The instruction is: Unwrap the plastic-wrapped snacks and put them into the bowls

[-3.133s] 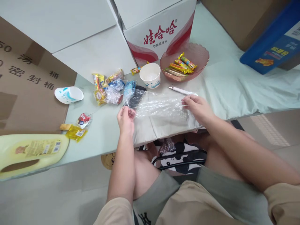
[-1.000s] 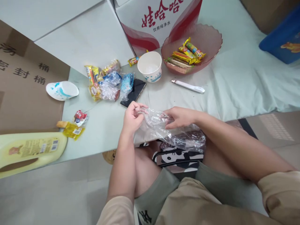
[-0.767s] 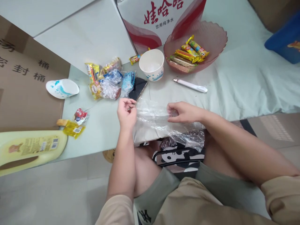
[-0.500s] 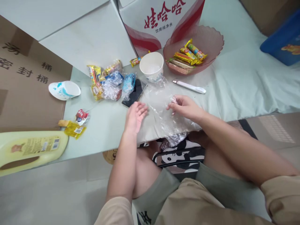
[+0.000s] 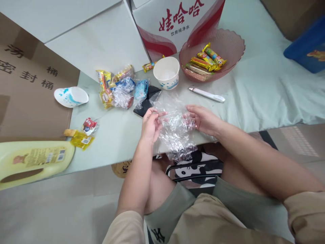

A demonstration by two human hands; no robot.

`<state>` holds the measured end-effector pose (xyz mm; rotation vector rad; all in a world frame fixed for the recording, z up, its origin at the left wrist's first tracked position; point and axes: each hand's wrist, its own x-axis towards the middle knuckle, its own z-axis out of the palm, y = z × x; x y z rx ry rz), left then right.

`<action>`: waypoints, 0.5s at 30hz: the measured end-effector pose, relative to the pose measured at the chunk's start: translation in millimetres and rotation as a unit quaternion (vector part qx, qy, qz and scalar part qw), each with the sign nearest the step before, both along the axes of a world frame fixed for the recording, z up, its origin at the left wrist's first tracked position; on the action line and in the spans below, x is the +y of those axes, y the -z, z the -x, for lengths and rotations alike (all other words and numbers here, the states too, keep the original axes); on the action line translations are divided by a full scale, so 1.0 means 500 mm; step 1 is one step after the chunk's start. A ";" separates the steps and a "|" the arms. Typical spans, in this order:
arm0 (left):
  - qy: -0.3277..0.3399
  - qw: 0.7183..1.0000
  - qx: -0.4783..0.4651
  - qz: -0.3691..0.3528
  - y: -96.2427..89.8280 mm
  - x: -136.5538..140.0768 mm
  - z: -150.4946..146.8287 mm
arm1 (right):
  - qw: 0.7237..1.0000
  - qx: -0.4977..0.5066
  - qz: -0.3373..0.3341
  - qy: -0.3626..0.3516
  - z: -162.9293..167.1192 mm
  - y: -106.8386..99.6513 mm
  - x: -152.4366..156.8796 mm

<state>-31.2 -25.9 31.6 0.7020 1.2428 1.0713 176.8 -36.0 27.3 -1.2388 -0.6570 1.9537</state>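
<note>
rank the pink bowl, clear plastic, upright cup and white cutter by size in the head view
1. Pink bowl and clear plastic: alike, unsure which is larger
2. Upright cup
3. White cutter

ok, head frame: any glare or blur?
Head view: white glints break up the crumpled clear plastic film; head view: fine print on the pale-yellow handled plastic jug is too soft to read; head view: striped bright patch on the pale floor.
</note>
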 end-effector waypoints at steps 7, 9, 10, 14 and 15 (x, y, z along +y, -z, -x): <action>0.018 0.991 0.105 -0.079 0.036 -0.006 0.013 | 0.976 -0.131 -0.172 -0.026 0.010 0.028 -0.001; 0.008 0.985 0.134 -0.106 0.040 -0.010 0.017 | 0.969 -0.147 -0.195 -0.026 0.004 0.029 -0.003; 0.014 0.983 0.141 -0.118 0.040 -0.012 0.020 | 0.967 -0.149 -0.206 -0.029 -0.001 0.028 -0.005; 0.053 0.974 0.151 -0.162 0.031 -0.019 0.027 | 0.941 -0.151 -0.284 -0.100 -0.013 0.028 -0.010; 0.062 0.972 0.155 -0.168 0.029 -0.020 0.029 | 0.932 -0.165 -0.301 -0.118 -0.014 0.030 -0.010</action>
